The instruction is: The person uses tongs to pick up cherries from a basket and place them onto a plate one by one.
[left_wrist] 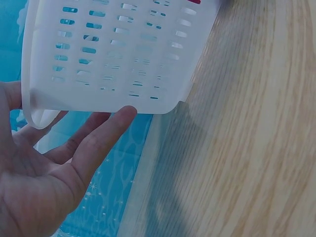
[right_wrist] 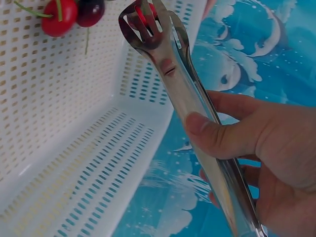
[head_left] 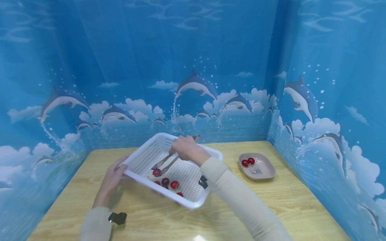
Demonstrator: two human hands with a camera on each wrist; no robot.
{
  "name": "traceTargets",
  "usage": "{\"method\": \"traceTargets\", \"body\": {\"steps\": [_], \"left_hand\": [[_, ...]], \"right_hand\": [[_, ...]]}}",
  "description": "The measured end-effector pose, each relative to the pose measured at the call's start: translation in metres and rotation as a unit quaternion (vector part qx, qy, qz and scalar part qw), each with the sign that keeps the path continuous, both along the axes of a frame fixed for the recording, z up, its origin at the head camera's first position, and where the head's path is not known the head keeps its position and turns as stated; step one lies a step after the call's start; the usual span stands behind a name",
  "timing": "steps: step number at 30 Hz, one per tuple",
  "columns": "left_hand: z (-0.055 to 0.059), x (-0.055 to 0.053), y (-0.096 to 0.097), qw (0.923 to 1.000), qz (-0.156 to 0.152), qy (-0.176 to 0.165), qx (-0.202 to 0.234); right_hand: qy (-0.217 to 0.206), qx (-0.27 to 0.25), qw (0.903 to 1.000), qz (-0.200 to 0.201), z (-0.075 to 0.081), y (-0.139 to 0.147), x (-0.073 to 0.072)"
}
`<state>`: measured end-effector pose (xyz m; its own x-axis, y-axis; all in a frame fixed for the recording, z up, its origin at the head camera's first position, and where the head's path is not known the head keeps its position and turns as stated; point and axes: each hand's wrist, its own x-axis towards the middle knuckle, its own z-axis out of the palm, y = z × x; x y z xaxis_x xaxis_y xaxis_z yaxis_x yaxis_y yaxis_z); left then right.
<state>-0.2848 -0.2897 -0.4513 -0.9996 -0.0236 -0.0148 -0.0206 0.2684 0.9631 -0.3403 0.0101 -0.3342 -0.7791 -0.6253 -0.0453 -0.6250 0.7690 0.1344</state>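
Observation:
My left hand (head_left: 113, 180) grips the left corner of a white perforated plastic basket (head_left: 193, 203), fingers spread along its outer wall in the left wrist view. The basket stands tilted, its left end raised. Several dark red cherries (head_left: 174, 184) with stems lie inside, gathered toward the near side. My right hand (head_left: 187, 148) reaches over the basket and holds metal tongs (right_wrist: 190, 106) with fork-like slotted ends, thumb on one arm and fingers round the other. The tong tips point down into the basket, at a single red cherry (head_left: 156, 172) that shows between the prongs.
Right of the basket, a shallow pinkish dish (head_left: 266, 169) holds two red cherries (head_left: 248, 162) and a small whitish item. Everything stands on a wood-grain table (head_left: 150, 221). Blue dolphin-print curtains (head_left: 144, 67) enclose its back and sides.

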Motion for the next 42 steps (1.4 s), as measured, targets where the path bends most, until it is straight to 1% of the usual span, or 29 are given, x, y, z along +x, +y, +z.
{"method": "traceTargets", "body": {"steps": [5,13,17,22,28,32,38,42], "left_hand": [[0.000,0.000,0.001,1.0000,-0.001,0.000,-0.002],[-0.001,-0.001,0.001,1.0000,-0.002,-0.002,0.001],[0.001,0.000,0.001,1.0000,-0.004,0.003,0.002],[0.003,0.002,0.002,0.9999,-0.008,0.007,0.008],[0.005,0.003,0.001,0.9999,-0.002,0.009,0.006],[0.004,0.003,0.001,1.0000,-0.001,0.004,0.001],[0.002,0.002,0.001,1.0000,0.003,-0.002,-0.002],[0.001,0.000,0.000,1.0000,0.000,-0.001,-0.004]], "right_hand": [[0.010,0.003,0.9999,-0.009,0.010,0.003,0.006],[0.028,-0.008,0.9996,0.006,0.021,0.018,0.008],[0.028,-0.010,0.9996,0.001,0.025,0.027,0.010],[0.029,-0.014,0.9994,-0.013,0.027,0.038,0.011],[0.029,-0.026,0.9992,-0.012,0.026,0.047,0.012],[0.031,-0.032,0.9990,-0.009,0.027,0.053,0.013],[0.046,-0.028,0.9985,-0.003,0.033,0.066,0.016],[0.052,-0.033,0.9981,-0.008,0.037,0.078,0.017]]}}
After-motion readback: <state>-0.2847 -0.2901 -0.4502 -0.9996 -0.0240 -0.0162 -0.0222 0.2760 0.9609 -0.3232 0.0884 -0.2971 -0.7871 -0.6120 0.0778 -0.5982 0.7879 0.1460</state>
